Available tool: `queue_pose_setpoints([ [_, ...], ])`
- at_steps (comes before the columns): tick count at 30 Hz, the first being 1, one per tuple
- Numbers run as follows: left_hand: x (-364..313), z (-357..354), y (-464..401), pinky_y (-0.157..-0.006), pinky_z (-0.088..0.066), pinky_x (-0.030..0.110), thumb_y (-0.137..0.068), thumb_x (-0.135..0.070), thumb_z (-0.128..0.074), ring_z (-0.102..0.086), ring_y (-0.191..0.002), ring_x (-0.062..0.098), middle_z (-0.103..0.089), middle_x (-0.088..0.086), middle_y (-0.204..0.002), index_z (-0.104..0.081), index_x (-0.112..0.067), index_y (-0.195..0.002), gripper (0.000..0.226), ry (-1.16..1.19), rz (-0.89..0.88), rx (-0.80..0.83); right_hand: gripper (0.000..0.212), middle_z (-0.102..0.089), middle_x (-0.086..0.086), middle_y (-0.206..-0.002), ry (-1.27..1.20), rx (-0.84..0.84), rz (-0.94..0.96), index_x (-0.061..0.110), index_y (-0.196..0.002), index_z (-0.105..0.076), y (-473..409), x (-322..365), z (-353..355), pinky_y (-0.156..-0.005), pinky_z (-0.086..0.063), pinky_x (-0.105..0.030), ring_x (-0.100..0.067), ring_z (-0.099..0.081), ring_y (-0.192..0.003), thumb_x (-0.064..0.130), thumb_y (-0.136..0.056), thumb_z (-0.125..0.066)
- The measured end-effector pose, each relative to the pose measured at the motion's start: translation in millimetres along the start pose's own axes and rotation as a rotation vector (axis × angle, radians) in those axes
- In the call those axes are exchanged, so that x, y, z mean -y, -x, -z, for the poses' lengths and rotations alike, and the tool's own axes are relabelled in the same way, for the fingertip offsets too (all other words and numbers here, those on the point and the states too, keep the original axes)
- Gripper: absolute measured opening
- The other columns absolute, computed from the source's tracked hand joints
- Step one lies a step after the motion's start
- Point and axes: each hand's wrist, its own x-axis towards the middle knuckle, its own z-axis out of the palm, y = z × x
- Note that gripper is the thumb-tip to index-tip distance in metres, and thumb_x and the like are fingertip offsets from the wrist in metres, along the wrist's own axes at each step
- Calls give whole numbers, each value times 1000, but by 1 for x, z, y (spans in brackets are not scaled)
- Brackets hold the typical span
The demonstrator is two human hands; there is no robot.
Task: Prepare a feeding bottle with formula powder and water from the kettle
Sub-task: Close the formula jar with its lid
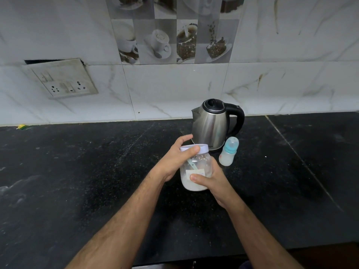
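Both forearms reach forward over the black counter. The right hand wraps the lower body of a clear jar — white powder fills its bottom — while the left hand curls closed around its white lid. Just beyond, right, lies the feeding bottle, beside the steel kettle — lid closed.
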Motion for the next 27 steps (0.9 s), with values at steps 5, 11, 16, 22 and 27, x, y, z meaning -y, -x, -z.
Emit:
queue_pose_setpoints([
  [5, 37, -7, 8, -88, -55, 23, -92, -28, -65, -68, -101, 10, -69, 12, -121, -54, -11, -132, 44, -2, 37, -43, 91, -62, -4, -130, 85, -66, -23, 19, -137, -41, -2, -16, 17, -103, -50, -42, -18, -62, -120, 32, -61, -89],
  [11, 74, -1, 7, -88, -57, 30, -85, -16, -76, -69, -108, 19, -73, 4, -117, -61, -15, -126, 45, -57, 61, -36, 89, -54, 9, -126, 403, -47, -154, 32, -125, -37, 0, -36, 34, -100, -51, -37, -10, -57, -116, 49, -52, -85],
  [16, 88, -5, -15, -98, -50, 24, -63, -28, -90, -63, -114, 6, -68, -11, -122, -60, -25, -131, 74, -314, 7, -116, 87, -50, 8, -122, 661, -163, -114, 27, -130, -51, -17, -37, 41, -95, -43, -28, -10, -49, -115, 45, -54, -90],
  [22, 79, -9, -51, -88, -45, 7, -67, -16, -90, -63, -105, 1, -66, -13, -113, -60, -23, -131, 71, -370, -28, -172, 84, -59, 12, -118, 613, -212, -55, 19, -133, -53, -47, -30, 44, -81, -40, -10, -7, -56, -109, 28, -59, -92],
  [27, 80, -1, -75, -86, -47, 10, -68, -13, -89, -64, -107, 10, -66, -6, -118, -58, -19, -133, 72, -370, 12, -190, 80, -60, 2, -122, 612, -254, -113, 14, -131, -46, -72, -41, 47, -91, -51, -32, -19, -59, -112, 19, -63, -87],
])
